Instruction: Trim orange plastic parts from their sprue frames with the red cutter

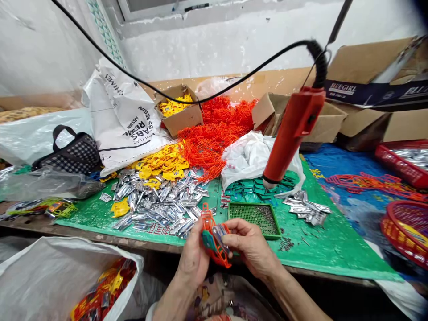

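Just in front of the table edge, my left hand (193, 258) is closed around an orange plastic frame (220, 259). A teal plastic piece (209, 240) lies in the frame near my left fingers. My right hand (253, 246) pinches a shiny metal plate (219, 232) against the frame's right side; the fingers partly hide where they meet. A red electric screwdriver (294, 133) hangs nose down above the table. Behind my hands stands a green tray (278, 225) of small dark screws. Loose metal plates (167, 203) are heaped to the left.
Yellow pieces (160, 162), orange frames (210, 138) and teal pieces (250, 191) lie in piles. More metal plates (309, 208) are at right, near scattered screws (286, 244). An open white sack (43, 272) at lower left holds red-yellow items. Red baskets (397, 236) and cardboard boxes (368, 58) stand right.
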The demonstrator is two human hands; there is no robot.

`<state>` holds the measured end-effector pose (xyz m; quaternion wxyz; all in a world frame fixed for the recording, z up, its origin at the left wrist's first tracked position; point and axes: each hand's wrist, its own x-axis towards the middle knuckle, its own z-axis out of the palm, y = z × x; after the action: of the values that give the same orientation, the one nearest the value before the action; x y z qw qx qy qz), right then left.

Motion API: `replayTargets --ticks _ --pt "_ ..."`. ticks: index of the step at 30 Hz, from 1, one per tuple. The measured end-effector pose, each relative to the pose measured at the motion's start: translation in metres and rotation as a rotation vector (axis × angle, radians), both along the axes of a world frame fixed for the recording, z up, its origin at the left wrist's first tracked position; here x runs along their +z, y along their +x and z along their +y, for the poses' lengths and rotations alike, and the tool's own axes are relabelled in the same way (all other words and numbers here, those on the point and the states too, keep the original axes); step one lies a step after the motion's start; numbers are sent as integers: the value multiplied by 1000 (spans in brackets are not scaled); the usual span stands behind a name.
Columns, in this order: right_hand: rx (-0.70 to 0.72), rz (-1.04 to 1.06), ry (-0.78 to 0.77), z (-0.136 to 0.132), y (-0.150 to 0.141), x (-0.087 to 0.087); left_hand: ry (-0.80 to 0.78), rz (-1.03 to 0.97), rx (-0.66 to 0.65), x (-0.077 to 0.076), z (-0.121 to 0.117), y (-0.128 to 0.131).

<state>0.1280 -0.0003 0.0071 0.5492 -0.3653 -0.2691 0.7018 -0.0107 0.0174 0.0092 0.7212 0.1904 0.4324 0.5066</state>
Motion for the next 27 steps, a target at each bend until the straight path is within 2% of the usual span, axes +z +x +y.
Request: replayTargets --ticks 3,4,6,9,11,13,17,19,21,23,27 --pt "-19 -144 33 -1 12 8 332 491 151 9 -7 -13" --pt "-5 -198 63 -2 16 11 455 629 163 14 -10 -18" --pt "42 -313 160 -4 22 17 668 790 17 26 -15 -27" --pt "92 -551 402 -6 26 24 805 831 -410 44 -15 -30" --pt "76 -713 559 -5 25 25 783 827 -548 52 -10 -27" --pt "35 -826 673 -5 23 23 722 809 -584 53 -4 -23" --pt "-208 -1017 837 -8 17 14 522 714 -533 42 -1 -20" --pt "-360 -1150 893 -12 15 10 426 617 -476 35 -3 -19" --pt "-450 -1301 926 -16 15 8 366 511 -425 31 -6 -18" --pt "-458 -1389 955 -19 16 8 346 445 -399 29 -8 -17" --pt "-382 -1391 1021 -19 23 7 364 430 -398 26 -7 -15"
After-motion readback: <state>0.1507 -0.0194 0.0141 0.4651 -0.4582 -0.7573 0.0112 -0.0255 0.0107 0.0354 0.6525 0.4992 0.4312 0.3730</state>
